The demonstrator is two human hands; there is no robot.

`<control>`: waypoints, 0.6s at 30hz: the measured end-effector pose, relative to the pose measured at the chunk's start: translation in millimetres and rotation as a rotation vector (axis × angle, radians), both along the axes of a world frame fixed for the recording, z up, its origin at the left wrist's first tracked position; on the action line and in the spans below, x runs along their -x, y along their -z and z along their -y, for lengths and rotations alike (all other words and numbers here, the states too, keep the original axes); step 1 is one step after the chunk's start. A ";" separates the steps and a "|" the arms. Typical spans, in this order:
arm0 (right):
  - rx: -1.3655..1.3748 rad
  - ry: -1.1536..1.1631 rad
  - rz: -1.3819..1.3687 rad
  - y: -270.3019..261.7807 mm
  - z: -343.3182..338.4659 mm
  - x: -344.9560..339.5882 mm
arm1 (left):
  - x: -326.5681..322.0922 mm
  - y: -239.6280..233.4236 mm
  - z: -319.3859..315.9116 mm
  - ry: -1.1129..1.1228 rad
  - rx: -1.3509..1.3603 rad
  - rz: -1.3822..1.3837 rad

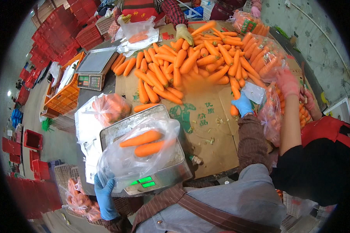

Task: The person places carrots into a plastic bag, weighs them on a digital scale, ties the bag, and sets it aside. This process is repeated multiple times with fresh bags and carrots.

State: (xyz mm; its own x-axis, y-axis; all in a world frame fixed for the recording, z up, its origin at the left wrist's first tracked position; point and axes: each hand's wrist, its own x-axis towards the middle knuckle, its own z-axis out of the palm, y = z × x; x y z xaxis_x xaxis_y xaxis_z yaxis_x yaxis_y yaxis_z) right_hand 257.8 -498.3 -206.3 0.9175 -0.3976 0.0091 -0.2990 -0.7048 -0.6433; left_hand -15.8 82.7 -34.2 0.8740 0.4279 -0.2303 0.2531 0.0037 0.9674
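Note:
My left hand, in a blue glove, pinches the edge of a clear plastic bag. Two orange carrots lie in that bag, which rests on the metal pan of a digital scale with lit green displays. On the right, my right hand, also blue-gloved, closes around a carrot at the near right side of a large carrot pile. Whether it grips a second carrot I cannot tell. Flattened printed cardboard lies under the pile.
A tied bag of carrots sits on white bags left of the scale. Another scale stands farther back. A co-worker's pink-gloved hand is close on my right, by bagged carrots. Across the table, another gloved hand touches the pile.

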 end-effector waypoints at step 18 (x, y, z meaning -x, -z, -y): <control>-0.770 -1.599 0.100 -196.3 -330.8 84.4 | -29.4 -46.5 44.8 -0.122 0.158 0.258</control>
